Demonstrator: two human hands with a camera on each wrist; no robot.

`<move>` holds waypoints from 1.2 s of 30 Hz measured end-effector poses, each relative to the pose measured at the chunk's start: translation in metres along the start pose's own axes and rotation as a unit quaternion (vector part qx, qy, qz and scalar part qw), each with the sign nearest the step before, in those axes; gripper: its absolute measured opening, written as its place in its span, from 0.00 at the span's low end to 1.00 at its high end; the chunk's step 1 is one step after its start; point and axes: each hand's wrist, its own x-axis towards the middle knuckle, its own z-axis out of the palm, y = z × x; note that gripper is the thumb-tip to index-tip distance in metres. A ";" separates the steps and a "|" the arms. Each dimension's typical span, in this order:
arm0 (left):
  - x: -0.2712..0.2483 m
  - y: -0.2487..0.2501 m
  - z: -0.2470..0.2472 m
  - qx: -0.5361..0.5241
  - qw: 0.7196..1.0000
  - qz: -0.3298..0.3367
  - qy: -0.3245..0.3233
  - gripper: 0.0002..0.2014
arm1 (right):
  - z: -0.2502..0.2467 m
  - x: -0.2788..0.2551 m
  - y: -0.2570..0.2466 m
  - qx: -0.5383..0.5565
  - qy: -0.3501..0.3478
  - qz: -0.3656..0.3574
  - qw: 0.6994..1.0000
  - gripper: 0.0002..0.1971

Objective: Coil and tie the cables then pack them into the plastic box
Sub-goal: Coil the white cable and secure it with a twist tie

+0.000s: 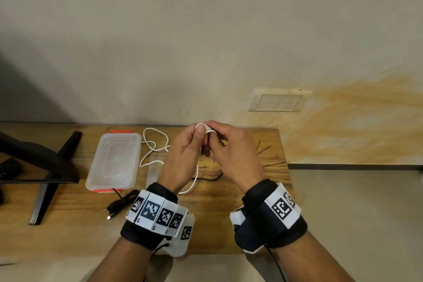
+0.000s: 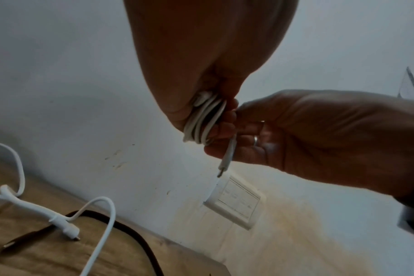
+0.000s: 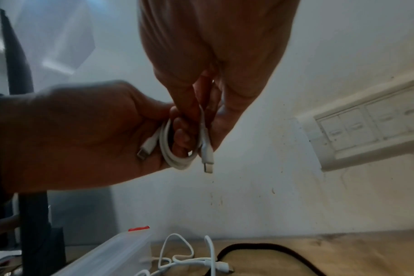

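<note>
A: Surface and room?

B: Wooden bench (image 1: 212, 220) against a pale stained wall (image 1: 206, 30), switch plate (image 1: 278, 101) on the wall beyond my fingers. Monitor stand (image 1: 52, 167) far off to the left of my left hand (image 1: 183, 155).

A: Where's the cable?

B: Small white coil (image 2: 205, 119) held up off the bench, pinched between both sets of fingers. Left thumb and fingers curl round the loops; right hand (image 1: 231, 155) fingers curl on the same bundle from the other side. Plastic box (image 1: 114, 160) sits closed on the bench, well left of my left fingers, red clips at both ends. Another white cable (image 1: 155, 146) lies loose between box and fingers. Black cable (image 1: 121, 204) below the box, near my left wrist.

A: Anything the wrist cams add?

B: Head view only shows the coil's top past my thumb. Right wrist shows both plug ends (image 3: 207, 158) hanging free under the fingers. Left wrist shows one, plus several stacked loops.
</note>
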 end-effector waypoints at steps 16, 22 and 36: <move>0.003 0.005 0.001 -0.157 0.985 -0.069 0.015 0.19 | 0.010 -0.003 0.005 -0.007 0.101 0.016 0.995 0.10; 0.004 0.007 -0.001 -0.219 0.970 -0.097 0.032 0.19 | 0.013 -0.002 0.009 -0.013 0.123 0.016 0.992 0.04; -0.003 0.013 0.003 0.020 0.999 -0.027 0.000 0.19 | 0.007 -0.004 0.010 -0.006 0.103 0.066 0.993 0.05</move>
